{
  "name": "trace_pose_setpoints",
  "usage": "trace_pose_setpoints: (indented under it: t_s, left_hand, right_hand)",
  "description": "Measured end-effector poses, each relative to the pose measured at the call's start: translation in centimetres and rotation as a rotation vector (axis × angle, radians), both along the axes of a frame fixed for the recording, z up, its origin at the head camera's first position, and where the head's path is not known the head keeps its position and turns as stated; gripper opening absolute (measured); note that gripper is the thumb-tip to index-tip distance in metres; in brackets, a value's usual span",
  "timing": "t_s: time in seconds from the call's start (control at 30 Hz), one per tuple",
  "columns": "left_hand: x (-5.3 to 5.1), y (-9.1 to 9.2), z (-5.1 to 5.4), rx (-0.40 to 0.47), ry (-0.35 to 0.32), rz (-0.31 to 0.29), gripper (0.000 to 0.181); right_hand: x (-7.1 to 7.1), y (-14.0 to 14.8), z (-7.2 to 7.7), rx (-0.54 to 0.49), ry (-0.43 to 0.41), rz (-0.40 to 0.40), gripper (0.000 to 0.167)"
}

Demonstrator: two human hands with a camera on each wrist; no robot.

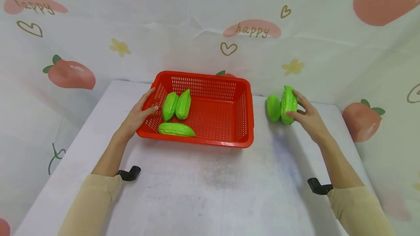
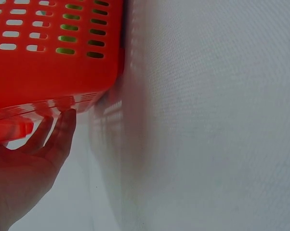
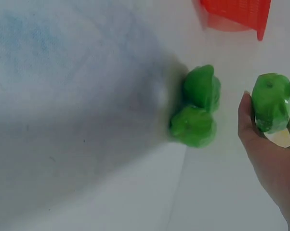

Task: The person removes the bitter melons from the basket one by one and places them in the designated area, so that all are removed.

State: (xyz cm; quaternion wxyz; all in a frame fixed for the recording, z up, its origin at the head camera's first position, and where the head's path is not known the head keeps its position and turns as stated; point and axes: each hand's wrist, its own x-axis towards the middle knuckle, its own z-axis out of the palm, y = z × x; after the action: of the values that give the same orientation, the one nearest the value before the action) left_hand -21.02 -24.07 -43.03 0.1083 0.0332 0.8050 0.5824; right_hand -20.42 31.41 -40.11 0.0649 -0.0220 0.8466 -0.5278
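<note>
The left hand (image 1: 135,118) grips the left rim of a red basket (image 1: 200,141), its thumb over the edge; in the left wrist view its fingers (image 2: 63,132) lie against the outer wall. Three green ridged vegetable-like pieces lie inside at the left, two side by side (image 1: 170,106) and one crosswise (image 1: 176,129). The right hand (image 1: 308,117) holds another green piece (image 1: 289,105) between thumb and fingers, right of the basket. In the right wrist view this held piece (image 3: 271,103) is apart from two green pieces (image 3: 202,89) (image 3: 193,126) on the table; the head view shows one (image 1: 273,108).
The white table (image 1: 210,192) carries the basket near its back edge. Behind and beside it hangs a white cloth (image 1: 183,28) printed with fruit, hearts and flowers. Black wrist mounts (image 1: 129,173) (image 1: 319,187) sit at both cuffs.
</note>
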Motion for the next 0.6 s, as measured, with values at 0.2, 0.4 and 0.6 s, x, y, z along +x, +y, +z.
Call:
trace_pose_setpoints:
  t_s: [0.2, 0.4, 0.6]
  left_hand:
    - [0.0, 0.1, 0.1, 0.015, 0.002, -0.001, 0.066]
    - [0.0, 0.1, -0.3, 0.02, 0.001, -0.001, 0.065]
    - [0.0, 0.1, -0.1, 0.016, -0.004, 0.001, 0.065]
  right_hand:
    - [-0.1, 1.1, -0.6, -0.015, 0.014, -0.031, 0.078]
    - [-0.1, 2.5, -1.3, -0.018, 0.021, -0.057, 0.077]
    - [-0.2, 3.8, -2.2, 0.025, 0.037, -0.097, 0.075]
